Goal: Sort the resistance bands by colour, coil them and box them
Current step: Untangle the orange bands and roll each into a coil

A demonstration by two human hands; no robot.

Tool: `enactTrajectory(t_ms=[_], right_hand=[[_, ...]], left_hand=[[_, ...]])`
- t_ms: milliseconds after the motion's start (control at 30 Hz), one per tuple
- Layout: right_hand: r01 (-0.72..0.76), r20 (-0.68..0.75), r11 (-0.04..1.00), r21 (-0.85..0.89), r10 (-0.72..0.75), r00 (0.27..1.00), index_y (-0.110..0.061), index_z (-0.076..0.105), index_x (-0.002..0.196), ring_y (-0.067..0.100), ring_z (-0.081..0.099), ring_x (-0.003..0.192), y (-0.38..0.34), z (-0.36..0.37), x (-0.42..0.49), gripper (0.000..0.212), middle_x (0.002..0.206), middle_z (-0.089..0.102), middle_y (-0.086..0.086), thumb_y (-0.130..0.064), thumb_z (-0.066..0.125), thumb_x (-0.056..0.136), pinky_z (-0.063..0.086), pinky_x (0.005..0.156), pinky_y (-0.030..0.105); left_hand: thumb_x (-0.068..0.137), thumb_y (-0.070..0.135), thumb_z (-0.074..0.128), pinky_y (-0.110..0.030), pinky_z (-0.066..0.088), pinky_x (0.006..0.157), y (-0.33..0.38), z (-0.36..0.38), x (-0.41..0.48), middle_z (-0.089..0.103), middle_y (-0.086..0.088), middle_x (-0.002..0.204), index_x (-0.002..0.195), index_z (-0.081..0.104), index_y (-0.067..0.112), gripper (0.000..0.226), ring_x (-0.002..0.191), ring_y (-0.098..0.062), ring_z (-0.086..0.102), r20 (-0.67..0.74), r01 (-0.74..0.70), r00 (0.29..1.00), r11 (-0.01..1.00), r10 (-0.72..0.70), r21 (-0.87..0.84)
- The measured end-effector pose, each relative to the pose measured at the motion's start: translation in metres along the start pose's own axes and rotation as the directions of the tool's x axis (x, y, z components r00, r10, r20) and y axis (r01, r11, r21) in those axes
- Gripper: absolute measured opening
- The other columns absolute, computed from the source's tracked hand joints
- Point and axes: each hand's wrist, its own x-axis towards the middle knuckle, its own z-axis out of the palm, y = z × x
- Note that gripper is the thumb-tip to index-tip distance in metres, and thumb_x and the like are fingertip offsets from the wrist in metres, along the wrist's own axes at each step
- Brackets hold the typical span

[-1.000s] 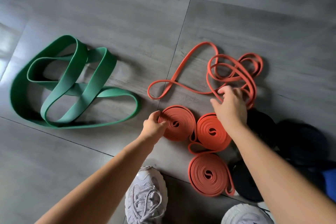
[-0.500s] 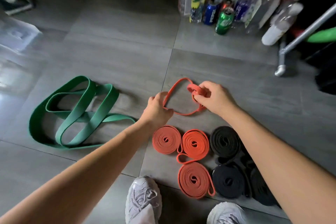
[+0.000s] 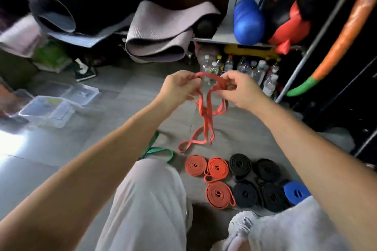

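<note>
A thin orange band [image 3: 207, 114] hangs in loose loops above the floor. My left hand [image 3: 179, 87] pinches its top on one side and my right hand [image 3: 238, 89] pinches it on the other. Below, on the grey floor, lie three coiled orange bands [image 3: 216, 179], several coiled black bands [image 3: 255, 181] to their right and a coiled blue band [image 3: 295, 192] further right. Part of a green band [image 3: 157, 150] shows behind my left forearm and knee.
Clear plastic boxes [image 3: 51, 106] sit on the floor at the left. Rolled mats [image 3: 161, 32] lie on a shelf ahead, with several bottles [image 3: 240, 67] beneath. A metal rack leg [image 3: 299, 71] and hoops stand at the right. My knees and shoes fill the bottom.
Both hands lifted the loose orange band off the floor and raised it. The view tilted up, so the shelf and boxes came into sight.
</note>
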Motion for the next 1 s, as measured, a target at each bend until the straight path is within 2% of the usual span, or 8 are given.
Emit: enactTrajectory(t_ms=[100, 167, 333, 533, 667, 800, 900, 1000], right_hand=[[-0.037, -0.007, 0.992, 0.123, 0.038, 0.999, -0.013, 0.052, 0.110, 0.017, 0.056, 0.069, -0.039, 0.013, -0.029, 0.051, 0.075, 0.061, -0.003, -0.010, 0.081, 0.067, 0.050, 0.071, 0.038], [-0.044, 0.023, 0.986, 0.159, 0.041, 0.999, -0.013, 0.059, 0.104, 0.015, 0.061, 0.066, -0.050, 0.030, -0.046, 0.044, 0.077, 0.063, 0.000, -0.014, 0.082, 0.066, 0.054, 0.068, 0.037], [-0.227, 0.121, 0.947, 0.229, 0.203, 0.972, -0.014, 0.060, 0.108, 0.021, 0.062, 0.088, -0.060, 0.080, -0.097, 0.036, 0.088, 0.064, -0.002, -0.013, 0.077, 0.075, 0.052, 0.082, 0.038], [-0.075, 0.040, 0.935, 0.345, 0.066, 0.997, -0.012, 0.066, 0.095, 0.010, 0.062, 0.067, -0.105, 0.087, -0.117, 0.014, 0.077, 0.064, -0.003, -0.008, 0.069, 0.082, 0.047, 0.056, 0.015], [-0.008, 0.083, 0.861, 0.508, -0.040, 0.996, -0.018, 0.066, 0.088, 0.004, 0.057, 0.054, -0.138, 0.073, -0.120, 0.015, 0.067, 0.063, -0.004, -0.004, 0.067, 0.082, 0.041, 0.049, 0.016], [-0.096, 0.231, 0.950, 0.296, 0.026, 0.973, -0.019, 0.066, 0.098, 0.005, 0.064, 0.070, -0.127, 0.068, -0.125, 0.018, 0.082, 0.067, -0.005, -0.012, 0.069, 0.082, 0.045, 0.056, 0.012], [-0.180, 0.338, 0.978, 0.104, 0.135, 0.931, -0.015, 0.060, 0.106, 0.009, 0.067, 0.077, -0.101, 0.077, -0.136, 0.031, 0.092, 0.066, -0.004, -0.020, 0.074, 0.079, 0.049, 0.057, 0.013], [-0.266, 0.319, 0.955, 0.132, 0.213, 0.924, -0.013, 0.053, 0.122, 0.011, 0.068, 0.077, -0.080, 0.079, -0.143, 0.057, 0.108, 0.062, -0.006, -0.031, 0.076, 0.073, 0.054, 0.062, 0.022]], left_hand=[[0.094, 0.004, 0.052, -0.024, 0.053, 0.066, 0.037, -0.014, -0.034, 0.068, 0.000, 0.075, 0.093, 0.061, 0.011, 0.011, 0.066, -0.012, 0.063, -0.025, -0.094, 0.996, 0.984, 0.091, -0.154], [0.095, 0.002, 0.050, -0.025, 0.056, 0.067, 0.055, -0.020, -0.056, 0.069, -0.002, 0.076, 0.095, 0.061, 0.007, 0.012, 0.067, -0.013, 0.065, -0.023, -0.132, 0.991, 0.966, 0.130, -0.223], [0.095, 0.009, 0.052, -0.027, 0.057, 0.067, 0.097, -0.037, -0.095, 0.068, -0.009, 0.083, 0.095, 0.061, 0.009, 0.010, 0.072, -0.022, 0.066, -0.086, -0.163, 0.986, 0.905, 0.140, -0.393], [0.095, 0.017, 0.053, -0.041, 0.058, 0.078, 0.127, -0.064, -0.120, 0.068, -0.007, 0.084, 0.103, 0.062, 0.008, 0.014, 0.074, -0.024, 0.066, -0.111, -0.227, 0.974, 0.860, 0.198, -0.458], [0.096, 0.019, 0.052, -0.026, 0.054, 0.057, 0.142, -0.074, -0.123, 0.062, -0.002, 0.081, 0.101, 0.063, 0.015, 0.012, 0.066, -0.016, 0.064, -0.174, -0.247, 0.966, 0.875, 0.190, -0.415], [0.095, 0.020, 0.054, -0.035, 0.056, 0.067, 0.133, -0.069, -0.122, 0.061, 0.000, 0.074, 0.100, 0.064, 0.016, 0.012, 0.065, -0.017, 0.063, -0.124, -0.214, 0.976, 0.884, 0.177, -0.415], [0.095, 0.019, 0.055, -0.025, 0.053, 0.056, 0.115, -0.062, -0.121, 0.062, 0.001, 0.070, 0.099, 0.063, 0.016, 0.010, 0.056, -0.012, 0.059, -0.150, -0.166, 0.981, 0.920, 0.120, -0.356], [0.092, 0.017, 0.059, -0.027, 0.052, 0.060, 0.091, -0.058, -0.124, 0.059, 0.001, 0.068, 0.097, 0.067, 0.016, 0.010, 0.056, -0.013, 0.054, -0.136, -0.119, 0.987, 0.967, 0.089, -0.226]])
